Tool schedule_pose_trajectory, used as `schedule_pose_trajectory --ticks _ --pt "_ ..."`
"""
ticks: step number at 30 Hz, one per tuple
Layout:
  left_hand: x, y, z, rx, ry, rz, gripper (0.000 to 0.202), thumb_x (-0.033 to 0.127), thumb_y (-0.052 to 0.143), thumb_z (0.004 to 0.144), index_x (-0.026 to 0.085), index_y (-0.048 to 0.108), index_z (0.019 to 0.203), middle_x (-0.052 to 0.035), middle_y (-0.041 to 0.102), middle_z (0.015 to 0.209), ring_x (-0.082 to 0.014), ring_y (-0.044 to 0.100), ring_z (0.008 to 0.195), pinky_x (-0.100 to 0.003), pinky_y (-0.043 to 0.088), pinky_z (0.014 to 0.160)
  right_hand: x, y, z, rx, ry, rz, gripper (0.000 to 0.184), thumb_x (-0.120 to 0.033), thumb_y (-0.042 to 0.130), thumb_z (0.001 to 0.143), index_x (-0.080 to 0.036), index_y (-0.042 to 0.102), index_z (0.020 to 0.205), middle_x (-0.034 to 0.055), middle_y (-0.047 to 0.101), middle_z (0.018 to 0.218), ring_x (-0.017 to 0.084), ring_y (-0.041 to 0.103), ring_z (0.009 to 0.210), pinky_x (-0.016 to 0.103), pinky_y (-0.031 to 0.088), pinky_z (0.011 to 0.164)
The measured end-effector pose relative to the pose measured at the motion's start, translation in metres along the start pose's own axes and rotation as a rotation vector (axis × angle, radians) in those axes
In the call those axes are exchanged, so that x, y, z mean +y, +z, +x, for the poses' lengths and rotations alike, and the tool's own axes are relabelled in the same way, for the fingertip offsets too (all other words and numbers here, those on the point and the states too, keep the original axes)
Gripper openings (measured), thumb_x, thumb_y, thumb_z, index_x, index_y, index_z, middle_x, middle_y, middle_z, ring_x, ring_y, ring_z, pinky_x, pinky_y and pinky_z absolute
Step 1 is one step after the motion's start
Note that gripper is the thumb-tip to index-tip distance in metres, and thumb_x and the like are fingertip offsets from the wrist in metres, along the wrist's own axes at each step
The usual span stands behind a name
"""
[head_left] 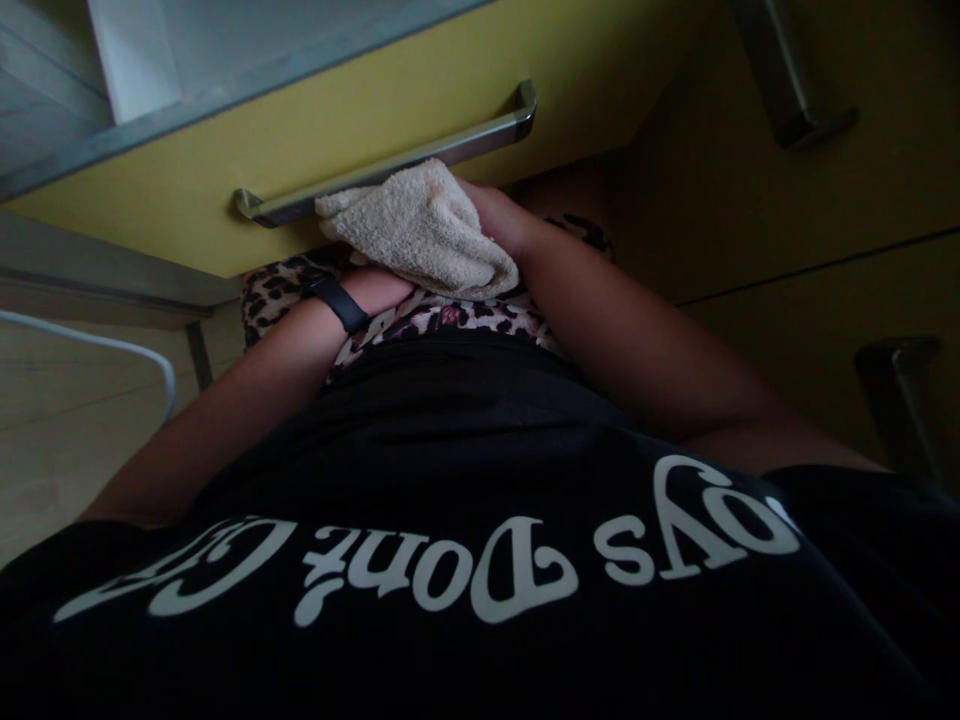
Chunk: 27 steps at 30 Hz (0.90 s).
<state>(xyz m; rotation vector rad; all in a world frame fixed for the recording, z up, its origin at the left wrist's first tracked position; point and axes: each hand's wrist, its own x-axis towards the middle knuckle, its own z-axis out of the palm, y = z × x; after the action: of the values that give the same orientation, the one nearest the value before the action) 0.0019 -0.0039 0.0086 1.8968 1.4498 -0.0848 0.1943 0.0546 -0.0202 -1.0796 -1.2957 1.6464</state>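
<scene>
Head view, only one. Between left hand and right hand: bunched beige terry cloth, lying across both, with fingers buried under folds. Can't tell whether grasping it, clenched or just resting underneath.

Just beyond hands: long silver metal bar handle on flat yellow drawer front. Partly overlapped by cloth in view; can't tell if touching. Nearer the body than the cloth, close to both hands: leopard-print patterned fabric. Just behind left hand: black wristband.

Handling advice, judgement only: pinch cloth from both sides, level hands, spread the bunch before working it. Should fold easily, so use light, even tension. Watch the loose corner beyond left hand: could snag on the handle. Pull slightly toward the body for clearance. Mind the wristband, could catch terry loops. Check grip by feel, given dim light and hidden fingers.
</scene>
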Motion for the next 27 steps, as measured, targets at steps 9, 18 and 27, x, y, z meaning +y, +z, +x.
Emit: schedule_pose_trajectory --ticks 9,18,27 --pt "0.001 -0.001 0.0 -0.094 -0.046 0.151 0.065 0.053 0.022 0.099 0.028 0.076 0.124 -0.0043 0.074 0.126 -0.021 0.057 0.141 -0.041 0.028 0.136 0.01 -0.005 0.009 -0.169 -0.064 -0.132 0.058 -0.051 0.042 0.097 -0.009 0.071 0.125 -0.0031 0.074 0.122 0.017 0.065 0.13 0.05 0.037 0.125" --pt "0.002 0.0 0.002 -0.088 -0.052 0.111 0.064 0.049 0.022 0.101 0.023 0.069 0.136 -0.0027 0.07 0.136 -0.0155 0.055 0.142 -0.035 0.03 0.134 0.008 -0.004 0.01 -0.168 -0.028 -0.159 0.051 -0.042 0.043 0.1 -0.01 0.07 0.128 -0.0047 0.075 0.117 0.015 0.065 0.129 0.048 0.037 0.126" --pt "-0.001 -0.001 0.0 -0.038 -0.006 0.064 0.06 0.048 0.027 0.102 0.018 0.074 0.126 -0.0059 0.076 0.124 -0.0149 0.059 0.136 -0.037 0.028 0.134 -0.008 0.002 -0.007 -0.064 0.016 -0.062 0.053 -0.046 0.044 0.1 -0.005 0.073 0.117 -0.0024 0.077 0.107 0.013 0.07 0.119 0.045 0.04 0.124"
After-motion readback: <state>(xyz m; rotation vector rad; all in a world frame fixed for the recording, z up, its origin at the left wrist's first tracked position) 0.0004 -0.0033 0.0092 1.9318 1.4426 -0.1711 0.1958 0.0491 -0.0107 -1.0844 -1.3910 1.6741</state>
